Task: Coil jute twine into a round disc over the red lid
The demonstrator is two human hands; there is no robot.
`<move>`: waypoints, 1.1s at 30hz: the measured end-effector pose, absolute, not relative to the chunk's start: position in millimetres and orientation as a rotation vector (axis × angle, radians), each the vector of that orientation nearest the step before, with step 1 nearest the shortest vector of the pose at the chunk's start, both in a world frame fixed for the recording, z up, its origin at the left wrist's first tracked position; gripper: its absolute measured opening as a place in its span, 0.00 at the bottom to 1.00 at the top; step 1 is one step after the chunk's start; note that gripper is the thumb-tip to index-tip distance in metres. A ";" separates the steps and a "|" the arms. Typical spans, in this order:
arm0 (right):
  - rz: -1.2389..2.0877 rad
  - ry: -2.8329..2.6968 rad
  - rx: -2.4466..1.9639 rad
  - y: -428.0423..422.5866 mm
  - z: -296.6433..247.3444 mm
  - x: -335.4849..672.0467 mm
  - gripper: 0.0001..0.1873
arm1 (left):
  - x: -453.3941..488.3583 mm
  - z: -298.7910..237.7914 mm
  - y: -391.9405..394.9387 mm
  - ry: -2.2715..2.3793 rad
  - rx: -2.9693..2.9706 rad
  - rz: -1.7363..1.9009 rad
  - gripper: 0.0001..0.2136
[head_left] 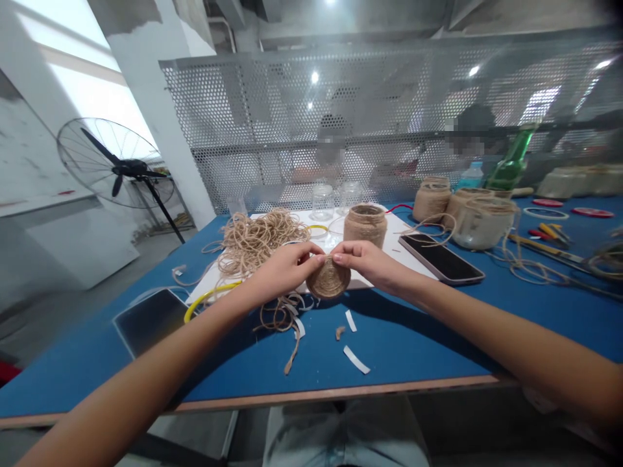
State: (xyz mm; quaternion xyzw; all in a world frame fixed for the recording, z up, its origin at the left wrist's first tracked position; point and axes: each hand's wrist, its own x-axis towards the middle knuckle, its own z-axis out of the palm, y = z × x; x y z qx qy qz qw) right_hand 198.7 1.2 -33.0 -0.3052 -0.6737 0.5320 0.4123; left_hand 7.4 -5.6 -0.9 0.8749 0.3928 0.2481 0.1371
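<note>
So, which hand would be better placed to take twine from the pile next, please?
Probably the left hand: it is nearer the twine pile than the right hand, though both hold the coiled disc.

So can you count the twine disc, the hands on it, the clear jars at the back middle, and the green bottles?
Twine disc: 1
Hands on it, left hand and right hand: 2
Clear jars at the back middle: 2
Green bottle: 1
Total: 6
</note>
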 end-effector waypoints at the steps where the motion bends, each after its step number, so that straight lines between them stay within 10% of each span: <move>1: 1.378 -1.661 -0.763 1.0 -32.5 198.7 0.11 | 7.5 -0.6 -5.8 1.144 2.540 0.738 0.12; 33: 1.547 -1.216 -0.744 7.9 -36.9 197.6 0.07 | -1.6 -12.6 -0.7 1.256 3.187 0.987 0.13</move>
